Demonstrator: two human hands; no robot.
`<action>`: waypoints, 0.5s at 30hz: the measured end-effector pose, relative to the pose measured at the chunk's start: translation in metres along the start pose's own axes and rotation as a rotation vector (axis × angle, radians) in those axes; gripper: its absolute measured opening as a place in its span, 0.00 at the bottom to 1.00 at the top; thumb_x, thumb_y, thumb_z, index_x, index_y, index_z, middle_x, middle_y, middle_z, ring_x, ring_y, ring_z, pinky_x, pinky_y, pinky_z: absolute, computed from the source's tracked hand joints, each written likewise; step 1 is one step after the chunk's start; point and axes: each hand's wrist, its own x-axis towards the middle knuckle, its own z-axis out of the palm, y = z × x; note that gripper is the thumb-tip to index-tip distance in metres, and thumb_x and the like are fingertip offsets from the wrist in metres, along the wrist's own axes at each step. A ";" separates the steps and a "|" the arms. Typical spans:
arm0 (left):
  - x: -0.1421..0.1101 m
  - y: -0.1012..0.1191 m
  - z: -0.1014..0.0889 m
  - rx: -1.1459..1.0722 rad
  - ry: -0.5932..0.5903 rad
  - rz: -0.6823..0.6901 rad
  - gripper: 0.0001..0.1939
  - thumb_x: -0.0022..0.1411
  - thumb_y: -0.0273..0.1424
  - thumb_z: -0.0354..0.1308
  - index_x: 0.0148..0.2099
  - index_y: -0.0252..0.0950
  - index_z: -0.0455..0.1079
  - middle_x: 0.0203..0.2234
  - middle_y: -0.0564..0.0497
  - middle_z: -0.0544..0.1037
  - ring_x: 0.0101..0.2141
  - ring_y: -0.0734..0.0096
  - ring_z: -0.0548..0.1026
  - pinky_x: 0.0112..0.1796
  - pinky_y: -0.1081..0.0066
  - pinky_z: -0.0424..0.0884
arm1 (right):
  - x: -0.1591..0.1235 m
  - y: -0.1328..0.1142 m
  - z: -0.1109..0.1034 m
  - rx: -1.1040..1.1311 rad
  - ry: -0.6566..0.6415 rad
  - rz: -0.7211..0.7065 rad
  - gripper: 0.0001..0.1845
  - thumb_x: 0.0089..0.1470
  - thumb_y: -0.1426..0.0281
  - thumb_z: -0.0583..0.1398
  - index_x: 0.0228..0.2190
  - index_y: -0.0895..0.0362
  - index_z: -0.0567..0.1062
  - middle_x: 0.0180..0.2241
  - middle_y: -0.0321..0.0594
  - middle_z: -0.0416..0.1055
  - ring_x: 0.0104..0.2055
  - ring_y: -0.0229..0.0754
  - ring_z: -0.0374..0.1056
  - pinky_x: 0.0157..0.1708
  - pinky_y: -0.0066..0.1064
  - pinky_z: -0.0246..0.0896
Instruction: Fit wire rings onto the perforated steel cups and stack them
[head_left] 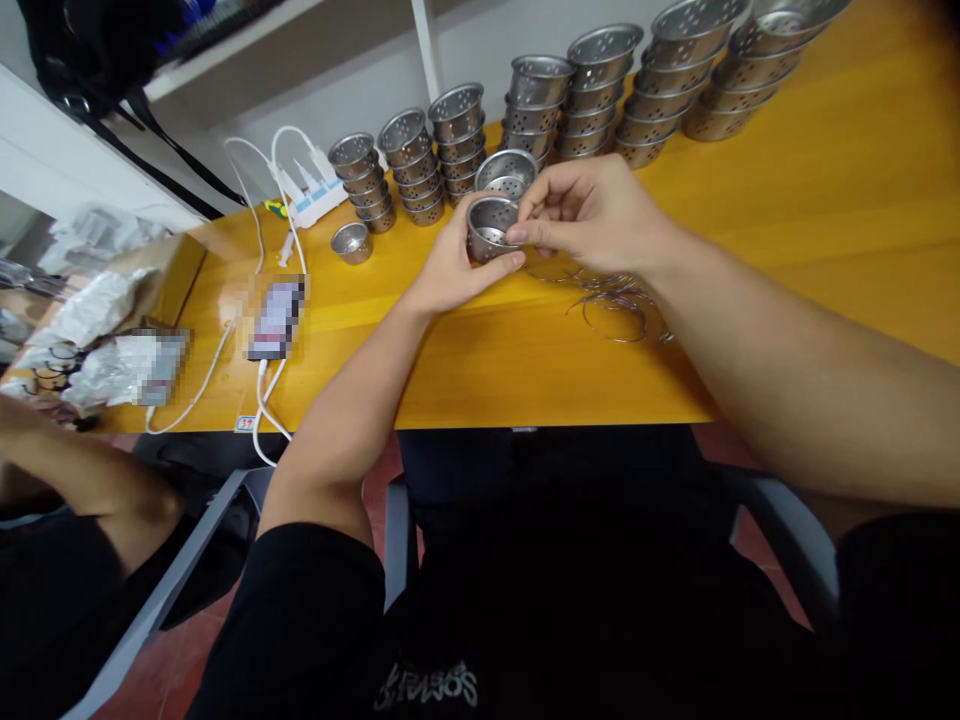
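Note:
A small perforated metal cup (491, 228) is gripped in my left hand (456, 262), its open mouth facing up and toward me. My right hand (592, 215) is at the cup's right rim, thumb and forefinger pinched together. Whether those fingers hold the rim or a thin wire is too small to make out. Just behind the held cup stands another perforated cup (508, 172), partly covered by my hands. Below my right hand, loose loops of thin metal wire (615, 315) lie on the yellow table (510, 375).
Several stacks of perforated cups (536, 110) line the table's back. A single cup (351, 243) stands at left, near a power strip (319, 195). A phone (277, 318) with white cables lies left of my arm. Plastic bags (97, 310) and another person's arm (90, 470) are far left.

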 end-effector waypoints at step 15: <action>0.000 -0.009 -0.004 0.078 0.081 0.024 0.55 0.71 0.76 0.54 0.83 0.51 0.46 0.72 0.40 0.70 0.73 0.47 0.75 0.75 0.44 0.71 | -0.006 -0.006 -0.001 -0.380 0.108 -0.270 0.06 0.69 0.59 0.72 0.45 0.46 0.86 0.55 0.49 0.79 0.51 0.54 0.75 0.52 0.49 0.78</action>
